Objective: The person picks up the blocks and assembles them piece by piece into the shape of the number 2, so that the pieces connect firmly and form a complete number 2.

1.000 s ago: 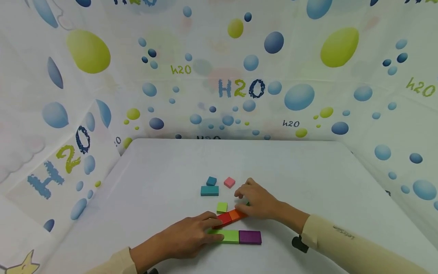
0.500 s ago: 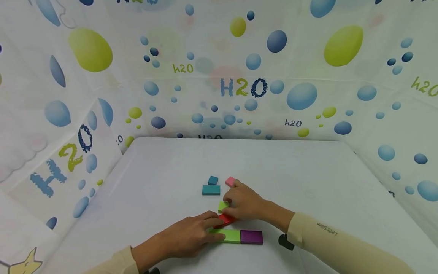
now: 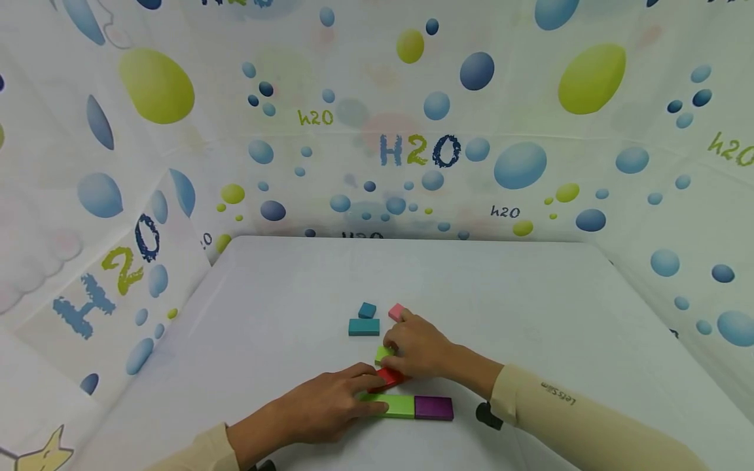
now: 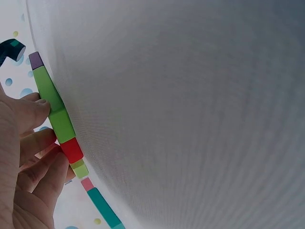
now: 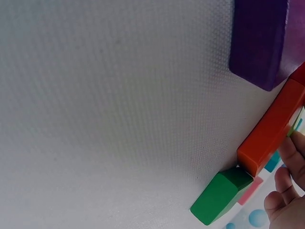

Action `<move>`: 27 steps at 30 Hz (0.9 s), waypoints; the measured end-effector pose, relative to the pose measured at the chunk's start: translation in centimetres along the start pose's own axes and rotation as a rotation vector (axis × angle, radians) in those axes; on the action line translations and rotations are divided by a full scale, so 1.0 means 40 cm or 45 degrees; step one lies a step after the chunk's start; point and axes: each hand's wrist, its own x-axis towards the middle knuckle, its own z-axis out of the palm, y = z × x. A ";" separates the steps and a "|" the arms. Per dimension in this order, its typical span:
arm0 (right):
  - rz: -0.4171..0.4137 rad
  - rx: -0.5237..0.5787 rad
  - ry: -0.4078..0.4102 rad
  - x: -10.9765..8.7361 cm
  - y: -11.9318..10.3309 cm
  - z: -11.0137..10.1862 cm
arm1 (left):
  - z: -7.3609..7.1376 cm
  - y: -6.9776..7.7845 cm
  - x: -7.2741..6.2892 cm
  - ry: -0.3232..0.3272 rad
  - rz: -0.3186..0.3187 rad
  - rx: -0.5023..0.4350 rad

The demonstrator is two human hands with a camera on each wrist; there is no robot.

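Observation:
My left hand (image 3: 330,405) rests at the left of the blocks. Its thumb touches the long light green block (image 3: 400,407), and its fingertips lie on the red block (image 3: 390,377). A purple block (image 3: 434,408) stands end to end with the long green one. Behind the red block, my right hand (image 3: 421,347) pinches a small light green block (image 3: 381,354) between thumb and finger. In the right wrist view an orange block (image 5: 271,124) joins the red one, with a dark green block (image 5: 221,195) at its far end; the right hand hides most of these from the head view.
Beyond the right hand lies a pink block (image 3: 396,312), partly covered by the hand. A teal block (image 3: 364,327) and a small blue block (image 3: 368,310) sit left of it. The white table (image 3: 283,281) reaches back to a patterned curtain (image 3: 365,118).
My right hand has moved left from the orange block to the small light green block and now covers the orange and dark green ones. The left hand has stayed in place.

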 end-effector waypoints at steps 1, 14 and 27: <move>-0.004 -0.003 0.003 0.001 0.000 0.001 | -0.001 0.000 0.000 0.000 0.000 0.000; -0.114 -0.173 0.064 -0.001 0.013 -0.005 | -0.001 0.002 0.002 0.006 -0.004 -0.012; -0.004 -0.163 0.133 -0.029 0.082 -0.029 | -0.005 0.001 0.006 -0.072 -0.045 -0.061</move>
